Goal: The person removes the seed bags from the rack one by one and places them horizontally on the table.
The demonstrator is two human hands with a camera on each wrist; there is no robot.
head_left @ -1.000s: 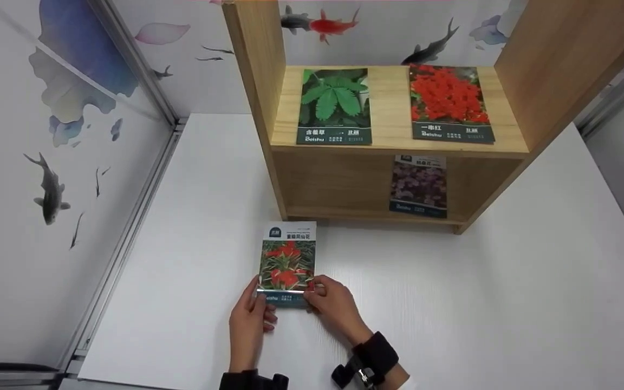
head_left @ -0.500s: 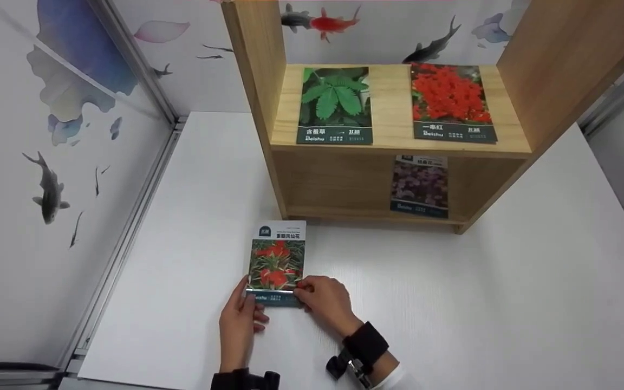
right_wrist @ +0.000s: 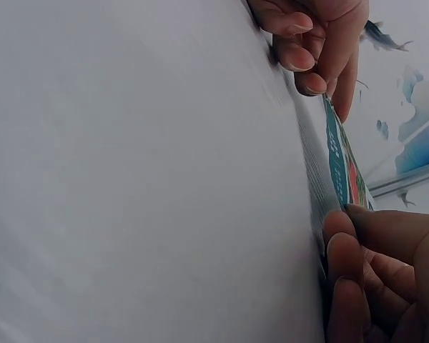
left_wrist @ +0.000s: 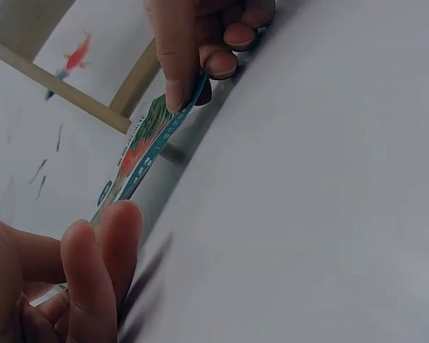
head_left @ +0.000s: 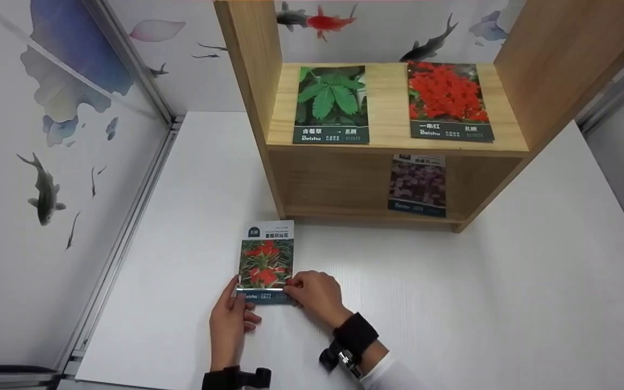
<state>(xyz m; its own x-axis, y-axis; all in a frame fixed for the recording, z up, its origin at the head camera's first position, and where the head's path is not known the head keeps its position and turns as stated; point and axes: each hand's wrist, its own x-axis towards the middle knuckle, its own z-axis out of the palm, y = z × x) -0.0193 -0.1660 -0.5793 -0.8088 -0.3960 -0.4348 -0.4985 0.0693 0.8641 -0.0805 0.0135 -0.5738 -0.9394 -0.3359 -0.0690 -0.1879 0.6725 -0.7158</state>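
A seed packet with red flowers and a teal strip along its bottom lies low over the white table, its picture side up. My left hand pinches its lower left corner, the thumb on top. At the lower right corner, my right hand grips the packet between thumb and fingers. The left wrist view shows the packet nearly edge-on, slightly bowed between the two hands. In the right wrist view, the packet's teal edge stands just off the tabletop.
Behind the hands stands a wooden shelf. Its upper board carries a green-leaf packet and a red-flower packet. A purple-flower packet leans in the lower compartment. A fish-patterned wall panel borders the white table on the left.
Both hands have slid the seed packet to the left, keeping hold of its lower corners. It now lies left of the shelf's front left corner. The packets on the shelf stay put.
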